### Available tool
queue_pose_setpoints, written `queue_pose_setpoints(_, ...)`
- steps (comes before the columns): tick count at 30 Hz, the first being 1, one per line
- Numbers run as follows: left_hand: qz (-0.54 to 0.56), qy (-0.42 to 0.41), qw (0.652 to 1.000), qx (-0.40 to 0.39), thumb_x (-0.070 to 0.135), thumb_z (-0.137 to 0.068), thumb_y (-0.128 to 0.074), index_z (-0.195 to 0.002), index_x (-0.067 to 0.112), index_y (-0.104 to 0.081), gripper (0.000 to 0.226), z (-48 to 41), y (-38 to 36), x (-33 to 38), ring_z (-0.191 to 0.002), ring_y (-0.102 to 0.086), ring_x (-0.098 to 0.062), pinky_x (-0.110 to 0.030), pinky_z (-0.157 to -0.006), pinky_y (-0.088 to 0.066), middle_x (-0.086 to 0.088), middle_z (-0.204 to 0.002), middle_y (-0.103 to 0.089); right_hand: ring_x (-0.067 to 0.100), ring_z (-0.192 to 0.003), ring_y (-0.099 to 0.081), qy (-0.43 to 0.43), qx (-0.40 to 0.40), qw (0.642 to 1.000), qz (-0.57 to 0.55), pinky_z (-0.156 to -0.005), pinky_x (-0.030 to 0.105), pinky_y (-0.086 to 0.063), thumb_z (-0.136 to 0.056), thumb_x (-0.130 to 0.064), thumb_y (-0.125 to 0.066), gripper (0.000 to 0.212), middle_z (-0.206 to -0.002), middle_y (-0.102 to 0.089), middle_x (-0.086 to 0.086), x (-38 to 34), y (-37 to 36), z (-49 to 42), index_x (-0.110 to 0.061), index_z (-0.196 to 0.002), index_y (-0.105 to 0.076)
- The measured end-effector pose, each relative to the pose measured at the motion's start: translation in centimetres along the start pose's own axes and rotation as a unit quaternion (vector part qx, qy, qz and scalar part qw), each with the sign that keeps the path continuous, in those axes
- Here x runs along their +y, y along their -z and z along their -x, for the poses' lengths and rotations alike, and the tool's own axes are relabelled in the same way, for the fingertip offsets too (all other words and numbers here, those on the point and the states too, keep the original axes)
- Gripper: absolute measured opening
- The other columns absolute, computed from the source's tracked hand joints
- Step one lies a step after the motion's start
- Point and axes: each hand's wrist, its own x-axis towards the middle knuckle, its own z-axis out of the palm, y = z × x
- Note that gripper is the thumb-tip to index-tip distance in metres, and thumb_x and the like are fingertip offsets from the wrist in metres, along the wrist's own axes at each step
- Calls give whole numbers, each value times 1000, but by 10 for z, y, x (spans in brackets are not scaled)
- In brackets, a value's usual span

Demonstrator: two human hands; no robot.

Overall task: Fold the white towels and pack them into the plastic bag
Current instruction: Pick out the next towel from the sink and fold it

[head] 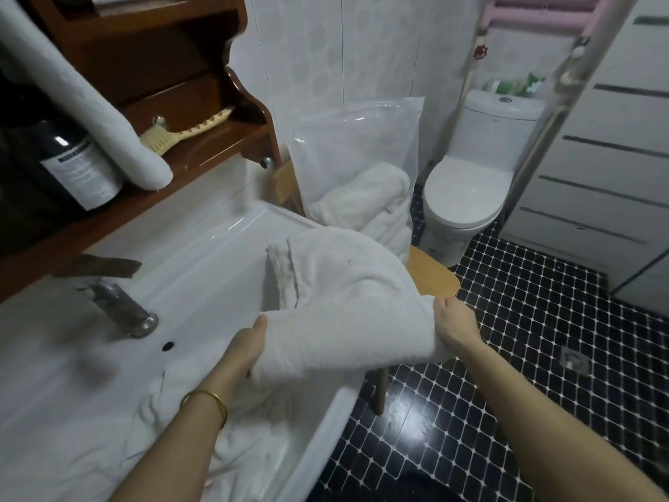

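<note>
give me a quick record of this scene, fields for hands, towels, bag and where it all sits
left hand: grips the left end of the folded towel
right hand: grips its right end
folded towel: held above the sink, not yet bagged
plastic bag: upright on the wooden chair, white towels already inside
loose towel: crumpled on the sink's near part, unfolded
nearby: toilet beyond the chair

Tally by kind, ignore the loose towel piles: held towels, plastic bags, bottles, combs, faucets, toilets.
Held towel: 1
Plastic bag: 1
Bottle: 1
Comb: 1
Faucet: 1
Toilet: 1
Total: 6
</note>
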Motion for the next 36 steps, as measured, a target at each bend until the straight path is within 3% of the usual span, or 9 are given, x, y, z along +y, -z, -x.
queue_pose_setpoints(8,26,61,996,-63,45,-102,-24,-136,1,-44,59,-3,1,11,-111,-55,-33,-39,-96,-47,-19,-128,-54,34,-97,-54,-47,-49,996,56,-79,35,-39,-99,-18,-31,34,-114,-61,22,-10,2,-12,1,-107,-58)
queue_pose_setpoints(13,94,87,988,-90,28,-102,-36,-123,0,-56,40,-10,4,18,-92,-66,-28,-33,-79,-56,-13,-104,-70,32,-110,-53,254,119,938,205,-89,42,-38,-94,-47,-42,44,-123,-56,11,-26,-1,28,-11,-117,-55)
queue_pose_setpoints(15,59,77,990,-106,16,-99,-45,-109,-3,-63,28,-9,9,25,-58,-68,-17,-19,-45,-49,-3,-66,-72,30,-128,-42,385,28,901,196,-104,47,-31,-83,-64,-45,71,-139,-47,9,-28,-1,43,-16,-134,-48)
queue_pose_setpoints(17,50,97,985,-132,14,-97,-48,-112,-3,-62,26,-8,15,31,-66,-70,-21,-21,-42,-47,-7,-77,-74,29,-139,-26,425,-50,845,321,-112,52,-19,-72,-67,-57,93,-152,-29,5,-28,-10,48,-23,-148,-25)
queue_pose_setpoints(19,64,137,977,-152,16,-94,-52,-109,-2,-63,25,-11,18,33,-70,-70,-28,-26,-45,-50,-14,-94,-73,32,-135,-29,415,-38,815,402,-109,52,-23,-75,-51,-64,94,-151,-25,7,-31,-19,46,-27,-149,-12)
queue_pose_setpoints(22,148,149,960,-186,29,-94,-56,-101,4,-67,29,-9,22,34,-66,-71,-24,-28,-51,-54,-10,-85,-74,29,-103,-55,405,-5,830,383,-83,39,-43,-79,-31,-55,64,-121,-51,2,-41,-21,35,-30,-137,-28)
queue_pose_setpoints(26,237,-4,949,-206,30,-87,-65,-148,26,-25,73,-14,33,16,-108,-56,-21,-34,-74,-56,0,-140,-40,24,-87,-63,437,-51,828,347,-62,30,-42,-68,-43,-62,47,-94,-64,-6,-65,-1,16,-36,-113,-49)
queue_pose_setpoints(31,-25,-179,950,-256,13,-69,-83,-139,47,-17,102,-12,49,-8,-103,-52,5,-11,-74,-49,25,-120,-40,20,-87,-60,331,-232,860,312,-70,31,-49,-56,-23,-68,50,-85,-65,-8,-116,22,-2,-35,-104,-62)
queue_pose_setpoints(36,61,-213,961,-164,39,-59,-82,-115,34,-53,63,-16,47,-22,-102,-61,-3,-16,-75,-48,11,-112,-65,16,-76,-60,190,-417,876,150,-59,16,-47,-38,-7,-57,42,-72,-64,-6,-128,22,-16,-23,-77,-62)
